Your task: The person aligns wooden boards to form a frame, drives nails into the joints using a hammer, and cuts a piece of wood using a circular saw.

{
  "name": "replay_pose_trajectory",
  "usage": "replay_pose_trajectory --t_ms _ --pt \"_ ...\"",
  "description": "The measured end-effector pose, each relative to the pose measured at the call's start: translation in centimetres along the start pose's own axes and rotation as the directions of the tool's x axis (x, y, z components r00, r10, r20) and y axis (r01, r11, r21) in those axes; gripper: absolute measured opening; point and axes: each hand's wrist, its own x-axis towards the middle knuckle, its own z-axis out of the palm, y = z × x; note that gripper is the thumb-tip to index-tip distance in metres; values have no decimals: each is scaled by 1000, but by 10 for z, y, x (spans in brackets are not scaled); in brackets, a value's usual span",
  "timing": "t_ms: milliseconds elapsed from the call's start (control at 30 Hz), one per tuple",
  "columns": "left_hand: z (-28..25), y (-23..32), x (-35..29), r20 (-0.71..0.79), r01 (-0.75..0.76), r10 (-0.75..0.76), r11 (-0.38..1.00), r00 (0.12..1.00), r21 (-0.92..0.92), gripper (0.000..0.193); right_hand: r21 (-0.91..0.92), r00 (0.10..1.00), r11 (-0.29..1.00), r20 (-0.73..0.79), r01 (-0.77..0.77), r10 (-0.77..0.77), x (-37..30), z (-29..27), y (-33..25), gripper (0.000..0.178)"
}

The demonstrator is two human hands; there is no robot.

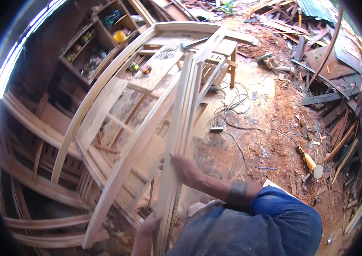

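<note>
A long pale wooden board [174, 141] with grooves along its length runs from in front of my body toward the bench. My right hand [181, 169] grips its right edge about midway, the fingers passing behind it. Lower down, my left hand [148, 225] is closed around the board's left edge near its close end. Left of the board lies a large wooden frame with a curved rail [100, 87] and a straight, thick side rail [125, 160]. The far end of the board overlaps this frame's corner area.
A hammer [196, 43], scattered nails [168, 52] and a tape measure [134, 67] lie on the bench planks. Cables [232, 109] coil on the dirt floor, near a yellow angle grinder [310, 162]. Scrap wood [338, 111] piles at right; shelves [104, 38] stand far left.
</note>
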Motion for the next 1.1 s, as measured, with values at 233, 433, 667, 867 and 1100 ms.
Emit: replay_pose_trajectory --t_ms 233,433,667,867,1100 --pt "21 97 155 -79 83 -67 971 995 225 61 -187 967 950 13 251 -253 45 -69 -137 51" --pt "17 241 309 -75 -261 334 840 940 476 49 -579 907 784 -170 225 -386 14 -135 -240 63" --pt "38 453 512 -175 -151 651 413 739 898 71 -582 425 808 -711 92 -561 -92 -294 -282 38" --pt "57 548 705 -241 202 720 141 651 969 71 -630 93 774 -776 -63 -624 -174 -427 -246 39" --pt "139 507 777 -339 384 704 102 624 918 67 -117 106 860 -992 -498 -73 -241 -565 -200 30"
